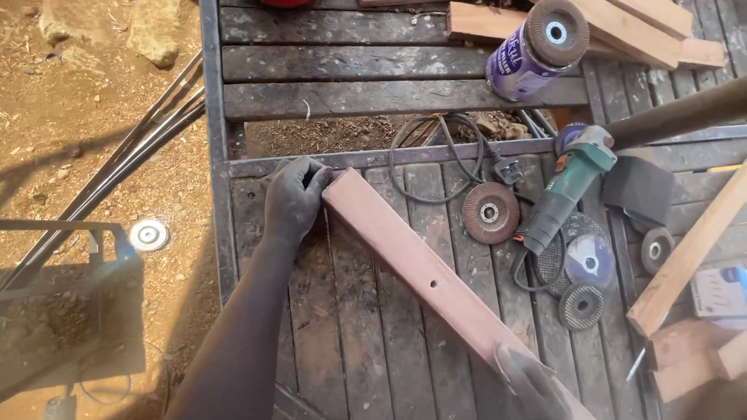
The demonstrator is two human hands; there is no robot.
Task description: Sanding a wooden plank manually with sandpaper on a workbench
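A long reddish-brown square steel tube (420, 272) lies slantwise on the slatted wooden counter (350, 342), its far end near the counter's steel cross rail (373, 158) and its near end running off toward the lower right. The left hand (294, 198) cups that far end, fingers curled over the left edge and the end face, so its grip is closed on the tube. The right hand (533, 381) rests on top of the near part; only a bit of it shows at the frame's lower edge, and whether its fingers wrap round the tube I cannot tell. The tube looks rigid and fairly heavy for its length, with flat painted or primed faces, a small drilled hole (433, 281) midway, and square corners that may bite bare skin; it should not flex. Holding it at both ends, as now, seems the steadiest way to turn or slide it. To the right lie a green angle grinder (564, 183) with its black cable (436, 159), flap discs (490, 212) and cutting discs (589, 262), well clear of the tube.
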